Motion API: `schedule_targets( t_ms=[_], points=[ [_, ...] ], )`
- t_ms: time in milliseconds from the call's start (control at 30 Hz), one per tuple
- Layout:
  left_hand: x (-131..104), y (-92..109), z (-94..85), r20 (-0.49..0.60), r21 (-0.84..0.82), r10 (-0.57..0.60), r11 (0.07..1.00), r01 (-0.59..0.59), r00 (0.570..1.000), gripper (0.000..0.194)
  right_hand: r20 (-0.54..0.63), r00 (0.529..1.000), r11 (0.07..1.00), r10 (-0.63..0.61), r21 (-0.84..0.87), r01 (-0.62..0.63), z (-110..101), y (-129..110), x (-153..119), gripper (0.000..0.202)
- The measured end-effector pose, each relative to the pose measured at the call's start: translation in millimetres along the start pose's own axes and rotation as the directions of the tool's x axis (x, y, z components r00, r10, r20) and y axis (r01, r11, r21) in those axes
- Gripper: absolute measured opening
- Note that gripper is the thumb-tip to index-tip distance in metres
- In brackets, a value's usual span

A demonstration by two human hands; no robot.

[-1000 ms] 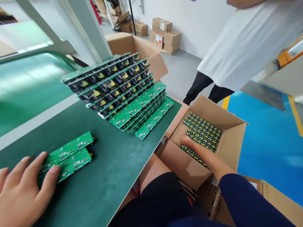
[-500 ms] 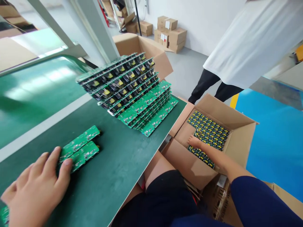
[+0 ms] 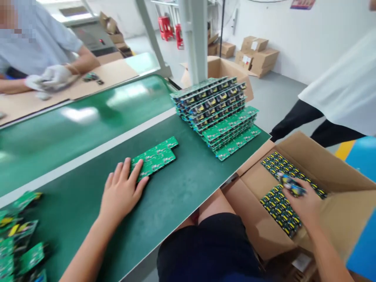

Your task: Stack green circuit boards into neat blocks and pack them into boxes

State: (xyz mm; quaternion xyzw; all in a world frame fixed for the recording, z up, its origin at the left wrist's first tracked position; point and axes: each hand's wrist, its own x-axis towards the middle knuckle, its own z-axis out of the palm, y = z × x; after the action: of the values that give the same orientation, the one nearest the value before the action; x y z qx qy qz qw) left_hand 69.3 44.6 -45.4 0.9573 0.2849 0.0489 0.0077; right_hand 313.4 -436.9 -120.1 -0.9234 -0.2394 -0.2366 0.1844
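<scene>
On the green worktop (image 3: 188, 203), my left hand (image 3: 122, 188) lies with fingers spread over the near end of two green circuit boards (image 3: 160, 156) set side by side. My right hand (image 3: 307, 203) is over an open cardboard box (image 3: 349, 227) and grips a circuit board (image 3: 292, 185), its component side showing, blurred by motion. Below it, rows of circuit boards with yellow parts (image 3: 280, 213) fill much of the box floor. A tall stack of circuit boards (image 3: 214, 102) stands at the worktop's far right end, lower boards with their green side up.
Loose circuit boards (image 3: 31, 258) lie in a pile at the lower left. Beyond the worktop runs a shiny green conveyor belt (image 3: 117, 102). Across it sits a co-worker in white gloves (image 3: 54, 78). A post (image 3: 198, 43) rises behind the stack. Another person (image 3: 346, 82) stands right.
My right hand has come up from the boards in the box with a circuit board in it. The view has swung left. My left hand still rests on the two boards.
</scene>
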Motion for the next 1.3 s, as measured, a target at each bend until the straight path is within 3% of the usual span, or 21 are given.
schedule_targets(
  t_ms=[33,67,100,167,200,267,300,367,400,500,600,767,833,933,1000,1100,1200,1233,1300],
  points=[
    [3,3,-1.2,-0.006,-0.021,-0.007,1.000,0.007,1.000,0.062,-0.157,0.987,0.992,0.021,0.125,-0.001,-20,-24,6,0.032],
    [5,5,-3.7,-0.013,-0.056,-0.016,0.998,0.016,1.000,0.062,-0.209,0.978,0.965,-0.011,0.255,0.066,-39,-52,12,0.036],
    [6,6,-7.8,-0.017,-0.112,-0.028,0.993,0.026,0.999,0.063,-0.240,0.964,0.907,-0.118,0.369,0.203,-55,-82,20,0.038],
    [2,7,-20.3,-0.044,-0.278,-0.044,0.960,0.030,0.998,0.064,-0.163,0.889,0.758,-0.427,0.472,0.450,-73,-145,37,0.034],
    [-3,7,-28.2,-0.066,-0.377,-0.041,0.926,0.013,0.997,0.065,-0.151,0.843,0.703,-0.516,0.488,0.518,-74,-178,45,0.029],
    [-20,6,-44.0,-0.107,-0.569,-0.007,0.820,-0.055,0.994,0.062,-0.191,0.644,0.548,-0.741,0.382,0.744,-61,-238,56,0.024],
    [-29,6,-50.4,-0.116,-0.646,0.024,0.758,-0.094,0.993,0.059,-0.211,0.576,0.498,-0.790,0.329,0.803,-48,-265,58,0.022],
    [-49,5,-57.2,-0.101,-0.739,0.109,0.657,-0.148,0.989,0.054,-0.260,0.488,0.433,-0.833,0.243,0.868,-16,-310,56,0.015],
    [-57,5,-56.9,-0.079,-0.756,0.160,0.634,-0.164,0.984,0.053,-0.243,0.464,0.420,-0.852,0.210,0.883,0,-328,53,0.013],
    [-71,1,-42.6,0.003,-0.701,0.291,0.682,-0.205,0.957,0.054,-0.127,0.483,0.447,-0.866,0.233,0.864,32,-359,40,0.016],
    [-72,-5,-21.1,0.050,-0.558,0.386,0.776,-0.295,0.921,0.061,-0.028,0.517,0.475,-0.855,0.357,0.804,35,-360,31,0.022],
    [-68,-16,-7.0,0.067,-0.339,0.481,0.835,-0.433,0.874,0.071,0.130,0.488,0.483,-0.863,0.493,0.723,23,-338,16,0.095],
    [-67,-19,-7.7,0.069,-0.246,0.483,0.856,-0.454,0.873,0.072,0.186,0.522,0.542,-0.832,0.473,0.695,24,-336,10,0.099],
    [-64,-18,-7.5,0.023,-0.148,0.463,0.878,-0.455,0.886,0.076,0.252,0.622,0.655,-0.742,0.472,0.590,31,-346,9,0.095],
    [-62,-14,-5.0,-0.015,-0.118,0.468,0.877,-0.466,0.884,0.079,0.259,0.639,0.656,-0.725,0.542,0.525,33,-353,16,0.089],
    [-59,-7,1.0,-0.067,-0.059,0.488,0.868,-0.492,0.870,0.079,0.097,0.645,0.517,-0.758,0.693,0.503,30,-351,21,0.070],
    [-58,-3,5.6,-0.107,-0.015,0.467,0.882,-0.471,0.878,0.067,-0.207,0.750,0.388,-0.628,0.752,0.532,27,-318,1,0.064],
    [-58,-3,6.4,-0.116,-0.017,0.452,0.889,-0.457,0.885,0.064,-0.285,0.788,0.392,-0.545,0.744,0.541,28,-299,-13,0.062],
    [-60,-2,6.3,-0.120,-0.043,0.425,0.900,-0.433,0.897,0.063,-0.334,0.858,0.513,-0.390,0.695,0.504,34,-251,-45,0.055]
  ],
)
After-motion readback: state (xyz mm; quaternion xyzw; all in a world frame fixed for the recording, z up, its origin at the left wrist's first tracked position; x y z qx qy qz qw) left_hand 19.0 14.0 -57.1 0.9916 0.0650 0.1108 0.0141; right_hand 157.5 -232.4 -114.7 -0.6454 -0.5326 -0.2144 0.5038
